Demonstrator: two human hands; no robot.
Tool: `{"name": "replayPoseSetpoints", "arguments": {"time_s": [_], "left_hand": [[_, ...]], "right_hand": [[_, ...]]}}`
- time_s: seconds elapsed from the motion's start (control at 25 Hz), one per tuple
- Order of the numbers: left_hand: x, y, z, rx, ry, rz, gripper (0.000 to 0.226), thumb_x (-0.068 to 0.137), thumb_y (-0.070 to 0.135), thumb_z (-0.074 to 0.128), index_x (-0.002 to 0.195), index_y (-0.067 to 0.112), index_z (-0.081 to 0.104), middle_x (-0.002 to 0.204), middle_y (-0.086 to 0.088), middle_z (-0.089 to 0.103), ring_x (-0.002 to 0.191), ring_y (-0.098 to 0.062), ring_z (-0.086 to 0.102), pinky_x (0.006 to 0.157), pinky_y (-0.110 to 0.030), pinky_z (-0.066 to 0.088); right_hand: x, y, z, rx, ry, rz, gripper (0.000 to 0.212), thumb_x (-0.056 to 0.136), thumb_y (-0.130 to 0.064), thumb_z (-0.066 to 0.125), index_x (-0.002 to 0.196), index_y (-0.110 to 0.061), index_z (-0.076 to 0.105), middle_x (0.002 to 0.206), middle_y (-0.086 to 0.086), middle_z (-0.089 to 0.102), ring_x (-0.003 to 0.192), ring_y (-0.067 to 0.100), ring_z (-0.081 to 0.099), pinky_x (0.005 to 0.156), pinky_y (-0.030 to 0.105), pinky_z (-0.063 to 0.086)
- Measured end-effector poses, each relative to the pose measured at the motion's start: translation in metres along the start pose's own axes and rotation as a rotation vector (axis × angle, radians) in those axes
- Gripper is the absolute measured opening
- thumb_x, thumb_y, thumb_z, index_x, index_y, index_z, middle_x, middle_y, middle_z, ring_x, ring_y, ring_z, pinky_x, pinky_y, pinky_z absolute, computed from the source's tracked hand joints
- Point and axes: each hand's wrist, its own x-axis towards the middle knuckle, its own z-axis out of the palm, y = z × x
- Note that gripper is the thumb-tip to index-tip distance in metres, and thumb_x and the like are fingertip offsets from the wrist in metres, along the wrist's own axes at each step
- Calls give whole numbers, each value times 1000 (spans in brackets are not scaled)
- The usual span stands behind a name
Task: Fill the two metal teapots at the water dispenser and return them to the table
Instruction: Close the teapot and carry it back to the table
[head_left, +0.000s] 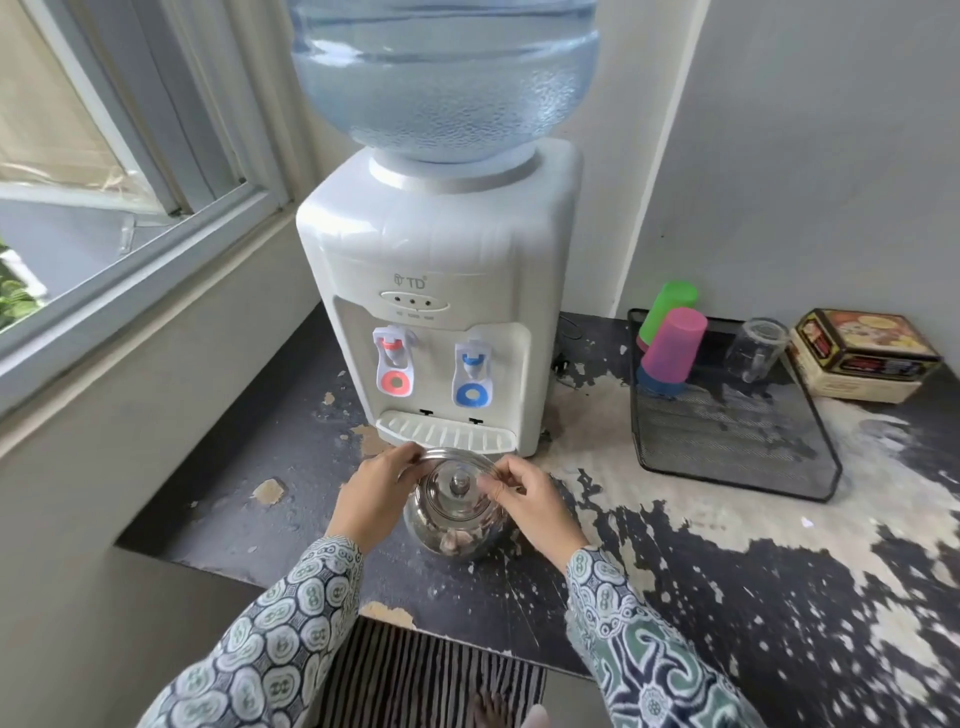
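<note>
While your left hand (382, 486) curls its fingers round the left end of the arched handle and your right hand (524, 493) pinches the right end, the metal teapot (457, 519) sits on the worn dark counter (727, 571), just in front of the drip tray (447, 434) of the water dispenser (441, 291). Lid (457, 486) is on. Only one teapot is in view; you have a second to account for.

Risks, as judged from here:
- The lid is loose-fitting by the look of it. Tilt the pot while lifting and it may slide off.
- The pot looks taller than the gap under the red tap (393, 358) and blue tap (471, 371). Forcing it in could knock a lever and spill.
- The red tap is likely the hot one; choose wrongly and the bare metal may heat at your fingers.
- A filled pot gets heavy, and the handle ends may pivot in your grip.

Room to move:
- The counter's front edge lies just near you, so do not draw the pot back far.
- The wall closes the left side.
- To the right, the mesh tray (810, 467) with stacked cups (670, 348) stands well apart, with open counter between.
</note>
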Motion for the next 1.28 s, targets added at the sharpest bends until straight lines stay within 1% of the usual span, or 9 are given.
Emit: {"name": "replayPoseSetpoints", "arguments": {"time_s": [0.12,0.24,0.4,0.52,0.6,0.84,1.0,1.12,1.28], "left_hand": [[-27,25,-4,-145,-7,39,16,90,27,54,94,13,60,87,-2,68,81,-23,62,74,-39,49],[-61,55,-4,-289,-30,109,11,88,19,57,91,9,61,90,-7,70,81,-19,63,71,-28,47],[-111,97,-1,-388,-110,225,5,87,17,60,87,12,62,88,-3,72,77,-5,65,72,-21,48],[-148,137,7,-483,-189,305,9,86,18,60,89,11,64,89,-2,72,76,2,64,70,-13,49],[-176,173,21,-531,-294,369,11,86,19,59,88,11,66,86,-4,71,78,-9,65,71,-17,50],[-268,289,81,-670,-609,540,26,80,25,58,91,2,65,88,-4,71,80,-7,66,70,-13,50],[-349,370,145,-721,-849,623,12,85,12,56,86,3,63,89,-9,70,81,-9,66,72,-14,51],[-421,432,201,-720,-1000,673,21,83,20,57,85,0,62,82,-6,69,75,-15,64,68,-21,52],[-506,507,274,-659,-1165,791,24,84,24,61,78,2,59,73,1,61,75,-13,54,74,-24,44]], "right_hand": [[-37,-18,-14,31,39,-25,15,86,-27,59,78,-14,57,70,-8,55,61,-3,50,62,11,39],[-86,-39,-32,37,97,-58,19,87,-26,58,85,-7,61,72,-5,58,65,3,53,62,12,41],[-169,-61,-54,70,182,-73,16,88,-26,56,75,-17,59,70,-4,58,65,5,56,64,14,44],[-233,-74,-77,75,267,-75,20,89,-26,54,70,-19,55,68,2,57,68,14,56,72,26,47],[-285,-79,-99,79,365,-82,23,90,-24,53,69,-16,53,65,4,54,65,17,53,71,26,45],[-443,-74,-164,107,674,-66,25,89,-25,55,66,-15,51,62,6,48,62,17,46,63,22,41],[-569,-62,-212,83,847,-18,22,91,-18,51,72,-7,50,65,8,46,64,15,45,62,19,41],[-674,-46,-252,76,949,25,21,92,-16,50,72,-9,50,67,9,45,64,13,46,57,20,46],[-794,-21,-293,57,1072,87,18,91,-17,52,75,-12,54,68,9,46,67,9,47,70,15,42]]}}
